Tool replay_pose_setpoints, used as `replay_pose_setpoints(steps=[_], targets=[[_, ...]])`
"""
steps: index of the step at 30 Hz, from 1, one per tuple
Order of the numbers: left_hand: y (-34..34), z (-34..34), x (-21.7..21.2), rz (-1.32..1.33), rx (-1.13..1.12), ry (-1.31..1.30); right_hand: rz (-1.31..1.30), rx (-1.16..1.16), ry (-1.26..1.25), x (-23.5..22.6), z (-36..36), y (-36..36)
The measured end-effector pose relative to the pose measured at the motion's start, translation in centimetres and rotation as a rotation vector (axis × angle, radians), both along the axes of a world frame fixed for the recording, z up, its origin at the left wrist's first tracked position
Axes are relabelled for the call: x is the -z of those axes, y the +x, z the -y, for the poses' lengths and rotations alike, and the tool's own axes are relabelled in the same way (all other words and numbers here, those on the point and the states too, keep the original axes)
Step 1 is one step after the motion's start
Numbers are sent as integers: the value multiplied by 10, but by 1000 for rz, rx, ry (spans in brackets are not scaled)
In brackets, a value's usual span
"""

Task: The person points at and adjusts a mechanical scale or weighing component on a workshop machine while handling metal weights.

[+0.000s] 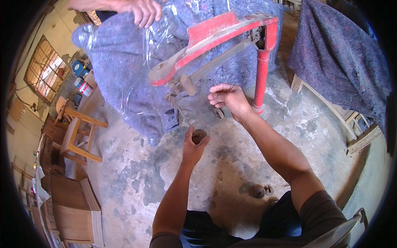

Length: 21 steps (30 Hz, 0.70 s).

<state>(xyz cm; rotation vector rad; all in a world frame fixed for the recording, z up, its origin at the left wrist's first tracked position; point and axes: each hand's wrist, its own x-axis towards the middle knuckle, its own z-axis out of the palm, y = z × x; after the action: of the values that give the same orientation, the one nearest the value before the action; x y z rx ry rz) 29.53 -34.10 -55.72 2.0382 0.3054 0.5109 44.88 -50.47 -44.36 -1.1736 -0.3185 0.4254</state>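
My left hand [192,149] is wrapped around a small round brown object [200,134] with a dark, hollow-looking top, held above the floor. What kind of thing it is I cannot make out. Higher and to the right, my right hand [228,99] has its fingers curled together; whatever they hold, if anything, is hidden. Just under that hand shows a small metal piece [219,113]. A dusty red metal arm [215,37] on a red post [261,76] stands in front of me. A wooden roller-like part [188,84] hangs beneath the arm, close to my right hand.
Beyond the arm, another person's hand [144,11] rests on a blue-grey blanket [120,78] under clear plastic. A second blanket [339,62] covers wooden furniture at right. A wooden chair [78,136] and a cabinet [72,211] stand left. Small round metal parts [259,191] lie near my feet.
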Motion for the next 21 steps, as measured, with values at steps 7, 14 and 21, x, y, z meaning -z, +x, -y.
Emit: replay_pose_setpoints(steps=[7, 14, 21], targets=[[-15, -24, -13, 12, -67, 141, 39, 5, 5, 2, 6, 9], [-19, -32, -6, 65, -118, -28, 14, 3, 11, 3, 0, 4], [-27, -36, -9, 14, -98, -60, -7, -19, 42, 2, -5, 0]])
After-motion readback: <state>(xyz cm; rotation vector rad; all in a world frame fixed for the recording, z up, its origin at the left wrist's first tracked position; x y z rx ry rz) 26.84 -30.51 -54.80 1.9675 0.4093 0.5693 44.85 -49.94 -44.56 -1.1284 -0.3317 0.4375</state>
